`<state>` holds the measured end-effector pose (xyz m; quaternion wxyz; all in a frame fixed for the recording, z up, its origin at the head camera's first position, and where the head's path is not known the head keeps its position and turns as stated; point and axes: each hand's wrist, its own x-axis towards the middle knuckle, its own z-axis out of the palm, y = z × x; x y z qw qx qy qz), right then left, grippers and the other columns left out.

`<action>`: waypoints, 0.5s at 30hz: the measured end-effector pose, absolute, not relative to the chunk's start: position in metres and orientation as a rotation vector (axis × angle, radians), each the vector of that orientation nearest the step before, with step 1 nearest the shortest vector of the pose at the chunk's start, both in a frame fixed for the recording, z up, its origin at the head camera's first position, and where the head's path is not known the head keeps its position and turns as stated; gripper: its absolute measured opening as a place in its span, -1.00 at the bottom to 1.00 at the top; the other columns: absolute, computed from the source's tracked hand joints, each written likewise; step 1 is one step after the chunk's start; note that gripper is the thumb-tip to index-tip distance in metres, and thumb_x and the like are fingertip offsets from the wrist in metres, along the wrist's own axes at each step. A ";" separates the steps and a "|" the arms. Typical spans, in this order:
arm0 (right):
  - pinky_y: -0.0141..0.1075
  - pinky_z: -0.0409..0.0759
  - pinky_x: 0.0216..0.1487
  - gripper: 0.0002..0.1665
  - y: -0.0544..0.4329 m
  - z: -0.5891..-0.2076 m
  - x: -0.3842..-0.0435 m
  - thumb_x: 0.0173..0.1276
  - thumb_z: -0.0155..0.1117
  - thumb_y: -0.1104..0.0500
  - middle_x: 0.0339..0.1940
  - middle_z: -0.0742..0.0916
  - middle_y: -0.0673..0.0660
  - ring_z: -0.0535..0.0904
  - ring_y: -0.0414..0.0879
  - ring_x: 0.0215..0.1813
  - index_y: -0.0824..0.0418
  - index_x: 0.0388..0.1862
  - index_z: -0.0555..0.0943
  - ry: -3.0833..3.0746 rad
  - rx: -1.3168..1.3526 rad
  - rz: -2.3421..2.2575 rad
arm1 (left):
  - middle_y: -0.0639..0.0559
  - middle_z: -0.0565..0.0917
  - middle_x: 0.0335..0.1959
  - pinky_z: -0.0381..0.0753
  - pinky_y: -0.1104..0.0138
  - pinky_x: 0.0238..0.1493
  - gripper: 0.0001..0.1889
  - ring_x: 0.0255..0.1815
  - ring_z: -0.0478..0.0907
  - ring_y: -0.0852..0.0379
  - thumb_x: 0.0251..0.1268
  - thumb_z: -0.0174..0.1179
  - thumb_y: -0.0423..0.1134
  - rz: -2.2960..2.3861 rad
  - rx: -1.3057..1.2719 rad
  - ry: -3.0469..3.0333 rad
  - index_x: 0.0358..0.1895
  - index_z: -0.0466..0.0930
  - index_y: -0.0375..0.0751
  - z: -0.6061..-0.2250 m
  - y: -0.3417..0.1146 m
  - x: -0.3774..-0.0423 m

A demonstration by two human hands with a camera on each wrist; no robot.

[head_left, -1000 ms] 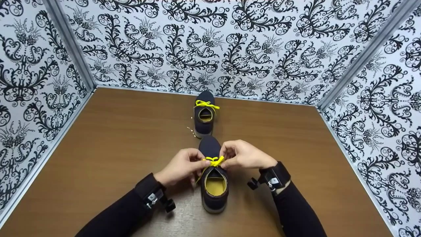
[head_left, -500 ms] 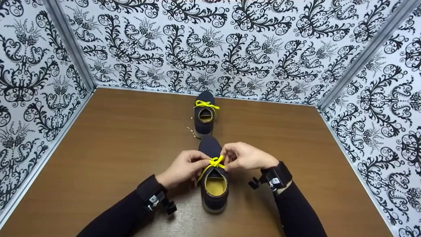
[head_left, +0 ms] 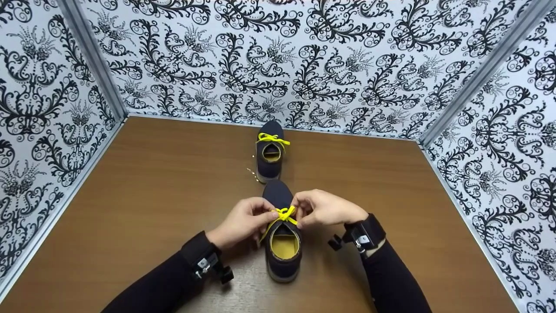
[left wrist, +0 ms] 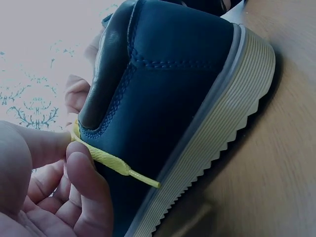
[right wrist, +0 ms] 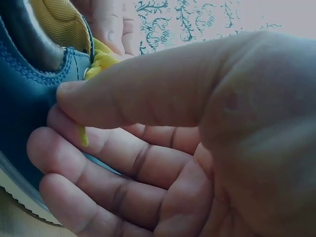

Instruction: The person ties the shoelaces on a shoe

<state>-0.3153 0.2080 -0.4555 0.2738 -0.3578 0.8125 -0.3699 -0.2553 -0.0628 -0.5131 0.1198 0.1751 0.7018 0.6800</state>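
Note:
A dark shoe (head_left: 283,270) with a yellow inside stands on the table, toe pointing away from me. Across its throat lies a bow tied in the yellow shoelace (head_left: 285,213). At the bow's left side my left hand (head_left: 239,222) pinches the lace between thumb and finger; in the left wrist view a lace end (left wrist: 112,162) hangs past those fingers along the shoe's side. My right hand (head_left: 329,209) pinches the lace on the right, and its yellow tip (right wrist: 84,136) shows below the thumb in the right wrist view. Part of the knot (right wrist: 102,60) is hidden there.
A matching shoe (head_left: 269,167) with its yellow lace tied in a bow stands just beyond the toe of the first. Patterned panels (head_left: 278,61) with metal corner posts (head_left: 93,65) close off the brown table (head_left: 182,169) at the back and sides.
My right hand has shifted slightly right and toward me, drawing lace out on that side. The left hand has barely moved. More of the bow shows between the hands.

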 end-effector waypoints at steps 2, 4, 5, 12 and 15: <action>-0.37 0.65 -0.18 -0.73 0.208 -0.456 -0.315 0.34 0.50 0.36 -0.28 0.85 0.05 0.75 -0.10 -0.23 0.21 0.00 0.71 2.185 -0.964 -0.991 | 0.05 0.60 -0.50 0.55 0.40 -0.61 -0.81 -0.56 0.51 0.19 0.61 0.38 -0.27 1.985 0.517 2.055 -0.02 0.75 -0.40 -0.512 -0.063 -0.255; -0.37 0.64 -0.19 -0.72 0.208 -0.456 -0.315 0.34 0.51 0.35 -0.29 0.84 0.02 0.74 -0.12 -0.24 0.21 0.00 0.71 2.186 -0.964 -0.985 | 0.06 0.61 -0.50 0.55 0.40 -0.61 -0.81 -0.56 0.51 0.19 0.62 0.36 -0.28 1.984 0.517 2.053 -0.02 0.77 -0.40 -0.512 -0.063 -0.255; -0.37 0.64 -0.19 -0.72 0.208 -0.455 -0.315 0.34 0.51 0.35 -0.29 0.84 0.02 0.74 -0.12 -0.24 0.22 0.00 0.71 2.184 -0.965 -0.983 | 0.06 0.61 -0.50 0.55 0.40 -0.61 -0.81 -0.56 0.51 0.19 0.63 0.36 -0.28 1.985 0.519 2.049 -0.01 0.77 -0.41 -0.512 -0.063 -0.255; -0.33 0.72 -0.11 -0.68 0.210 -0.452 -0.315 0.39 0.64 0.18 -0.21 0.86 0.02 0.78 -0.09 -0.18 0.22 0.04 0.74 2.162 -0.979 -1.001 | 0.06 0.62 -0.49 0.55 0.40 -0.60 -0.80 -0.56 0.51 0.20 0.64 0.35 -0.28 1.984 0.518 2.042 0.00 0.78 -0.41 -0.514 -0.063 -0.256; -0.33 0.71 -0.14 -0.69 0.211 -0.451 -0.315 0.46 0.64 0.02 -0.20 0.85 -0.03 0.77 -0.08 -0.19 0.12 0.04 0.79 2.202 -0.986 -1.005 | 0.06 0.62 -0.48 0.55 0.40 -0.61 -0.79 -0.56 0.51 0.20 0.63 0.36 -0.27 1.983 0.518 2.046 0.00 0.79 -0.41 -0.514 -0.063 -0.257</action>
